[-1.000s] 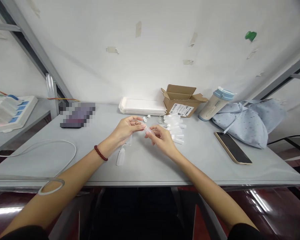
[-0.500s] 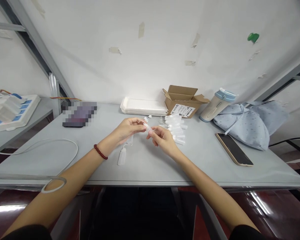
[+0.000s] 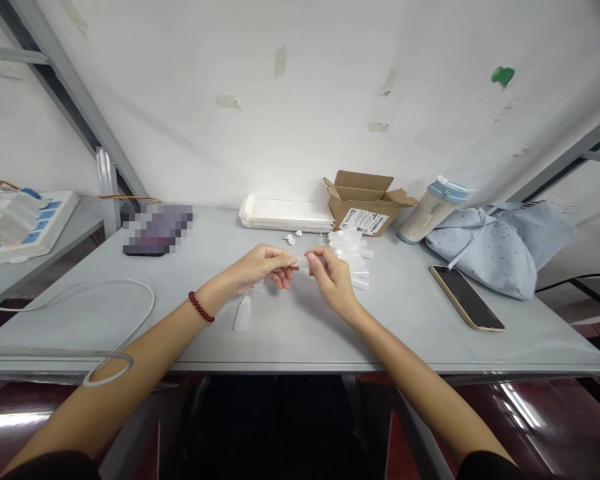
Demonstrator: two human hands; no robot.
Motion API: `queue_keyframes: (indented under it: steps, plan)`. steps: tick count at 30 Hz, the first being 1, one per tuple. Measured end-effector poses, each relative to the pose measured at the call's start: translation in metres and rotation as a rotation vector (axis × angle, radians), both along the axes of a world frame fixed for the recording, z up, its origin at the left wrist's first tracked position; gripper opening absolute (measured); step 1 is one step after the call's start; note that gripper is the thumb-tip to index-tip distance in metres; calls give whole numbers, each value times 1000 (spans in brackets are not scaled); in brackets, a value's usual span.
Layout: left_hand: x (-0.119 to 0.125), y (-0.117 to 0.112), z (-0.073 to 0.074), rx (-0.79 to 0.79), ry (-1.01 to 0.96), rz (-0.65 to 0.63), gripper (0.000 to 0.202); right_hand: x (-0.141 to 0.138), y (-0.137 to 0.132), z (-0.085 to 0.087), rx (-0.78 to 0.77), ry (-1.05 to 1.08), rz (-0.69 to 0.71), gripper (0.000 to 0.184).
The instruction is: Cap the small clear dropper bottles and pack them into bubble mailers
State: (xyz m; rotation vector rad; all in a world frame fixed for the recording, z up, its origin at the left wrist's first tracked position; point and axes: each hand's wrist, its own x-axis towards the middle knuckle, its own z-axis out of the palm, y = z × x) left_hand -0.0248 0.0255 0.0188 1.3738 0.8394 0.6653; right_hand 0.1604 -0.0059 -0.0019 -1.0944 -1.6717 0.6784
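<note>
My left hand [image 3: 266,265] and my right hand [image 3: 333,279] meet over the middle of the table, both closed in a pinch. Between their fingertips is a small translucent plastic tube [image 3: 303,262], mostly covered by the fingers. Below my left wrist lies a similar translucent tube [image 3: 243,313] with a thin white string at its top. Another translucent piece [image 3: 258,285] shows partly from under my left hand. Just beyond my right hand is a pile of such translucent tubes [image 3: 351,247], some with strings. Two small white pieces [image 3: 291,239] lie behind my hands.
At the back stand a flat white stack [image 3: 287,213] and an open cardboard box [image 3: 365,207]. To the right are a tumbler [image 3: 433,210], a light-blue cloth bag [image 3: 485,250] and a phone [image 3: 466,298]. A white cable [image 3: 153,293] loops at left, near a blurred dark object [image 3: 159,230].
The tube, tilted between my hands before, is now lower and more hidden by the fingers. My right fingers have turned and moved up over it, and my left fingers have curled further below.
</note>
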Motion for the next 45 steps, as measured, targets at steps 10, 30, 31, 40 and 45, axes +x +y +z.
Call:
queue_keyframes:
  steps: [10,30,31,40,45]
  plan:
    - [2,-7,7,263,113,18,26,3,5,-5,-118,119,42,35]
    - [8,-6,0,184,67,82,37,0,6,0,-215,232,67,38]
    - [8,-5,0,136,43,111,37,0,6,0,-200,206,59,36]
    - [4,-1,-3,-119,-60,158,36,2,5,-2,-104,60,56,32]
    - [3,-1,-3,-103,-43,137,36,4,7,-2,-145,76,55,37]
